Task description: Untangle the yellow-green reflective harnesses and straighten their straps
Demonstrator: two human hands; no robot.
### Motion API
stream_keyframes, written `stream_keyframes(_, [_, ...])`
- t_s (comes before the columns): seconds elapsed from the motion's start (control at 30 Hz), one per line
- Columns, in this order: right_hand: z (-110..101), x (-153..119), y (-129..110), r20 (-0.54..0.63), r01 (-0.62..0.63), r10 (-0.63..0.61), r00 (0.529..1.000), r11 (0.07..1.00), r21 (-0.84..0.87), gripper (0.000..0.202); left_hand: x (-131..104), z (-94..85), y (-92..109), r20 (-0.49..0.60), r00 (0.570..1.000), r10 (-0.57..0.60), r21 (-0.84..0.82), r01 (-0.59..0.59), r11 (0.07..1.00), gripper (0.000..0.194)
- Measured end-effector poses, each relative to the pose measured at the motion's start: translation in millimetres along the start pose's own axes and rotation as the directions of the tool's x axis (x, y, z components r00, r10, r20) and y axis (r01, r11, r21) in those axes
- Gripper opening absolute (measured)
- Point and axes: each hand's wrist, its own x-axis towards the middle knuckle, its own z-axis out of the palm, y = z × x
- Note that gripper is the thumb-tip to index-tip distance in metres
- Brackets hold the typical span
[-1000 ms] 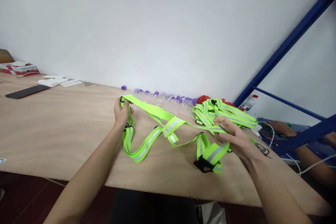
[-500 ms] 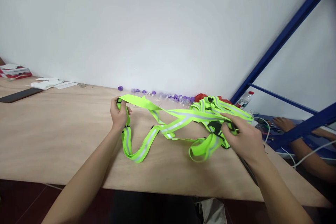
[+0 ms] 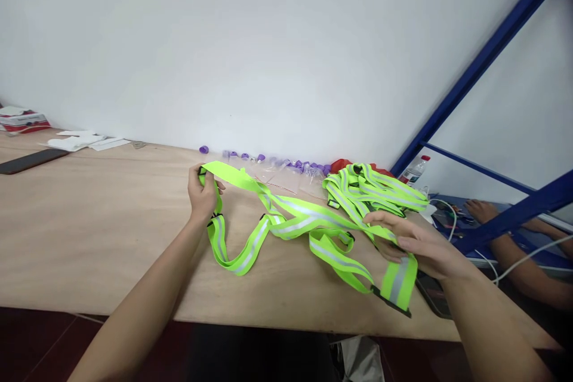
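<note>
A neon yellow-green reflective strap vest point(image 3: 239, 259) with silver stripes stretches across the table between my hands. My left hand point(image 3: 202, 196) pinches one end of it by a black slider, and a loop sags below. At the right, my right hand point(image 3: 423, 243) has its thumb and bent fingers around another strap. From there a wide strap piece hangs down to a black buckle point(image 3: 390, 301) near the table's front edge. Behind my right hand lies a heap of similar reflective straps point(image 3: 380, 188).
Purple rolled items point(image 3: 307, 166) and clear plastic bags lie along the wall. A dark phone point(image 3: 432, 297) rests beneath my right wrist. Papers point(image 3: 74, 142) and a dark flat object point(image 3: 33, 161) are at left. Beyond the blue frame point(image 3: 478, 65) is another person's hand point(image 3: 483, 210).
My right hand has moved slightly down and its grip has loosened. The wide strap piece with the black buckle now hangs free below it, and the vest has separated from the heap.
</note>
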Motion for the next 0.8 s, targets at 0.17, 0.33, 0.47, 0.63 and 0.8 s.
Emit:
stream_keyframes(0.17, [5.3, -1.5, -2.6, -0.169, 0.035, -0.118, 0.979, 0.903, -0.427, 0.053, 3.0, -2.2, -3.9, -0.036, 0.999, -0.012, 0.006, 0.012, 1.0, 0.019])
stream_keyframes(0.33, [16.3, 14.8, 8.6, -0.397, -0.075, -0.496, 0.772, 0.55, -0.832, 0.036, 2.1, -2.0, -4.7, -0.023, 1.0, -0.003, -0.003, 0.003, 1.0, 0.022])
stream_keyframes(0.47, [19.4, 15.1, 14.5, -0.432, -0.109, -0.682, 0.59, 0.463, -0.879, 0.022, 0.6, -2.0, -5.2, -0.007, 1.0, 0.009, 0.002, -0.009, 1.0, 0.022])
stream_keyframes(0.63, [22.3, 12.7, 13.4, -0.596, -0.124, -0.448, 0.666, 0.722, -0.681, 0.012, -1.0, -2.6, -7.0, 0.032, 0.999, 0.005, 0.024, -0.005, 1.0, 0.023])
stream_keyframes(0.8, [25.9, 19.2, 17.6, -0.603, 0.087, -0.204, 0.771, 0.972, -0.218, 0.024, -1.6, -2.2, -8.5, 0.046, 0.999, -0.002, 0.034, 0.001, 0.999, 0.024])
